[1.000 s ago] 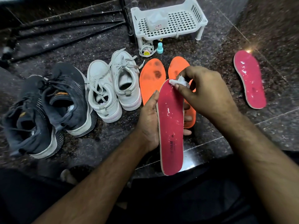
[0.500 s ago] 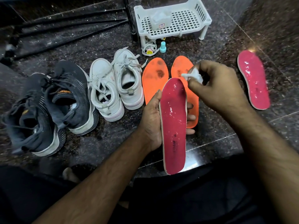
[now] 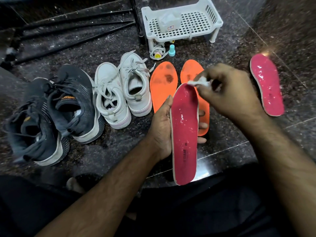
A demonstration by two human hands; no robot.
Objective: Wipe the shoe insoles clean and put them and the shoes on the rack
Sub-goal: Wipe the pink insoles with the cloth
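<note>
Wipe (image 3: 200, 82) pinched in right hand (image 3: 229, 93), touching toe edge of pink insole (image 3: 184, 132). Left hand (image 3: 162, 129) grips that insole along its side, thumb on near edge, fingers behind; insole held upright above floor (image 3: 230, 134). Two orange insoles (image 3: 162, 84) lie flat just behind. Second pink insole (image 3: 266, 84) lies right, well apart. White shoes (image 3: 123, 91) beside orange pair; dark shoes (image 3: 51, 110) far left. Rack (image 3: 215, 16) at back, white packet (image 3: 169, 23) on it; most of its grid bare. Small bottle (image 3: 171, 50) beside rack leg.
</note>
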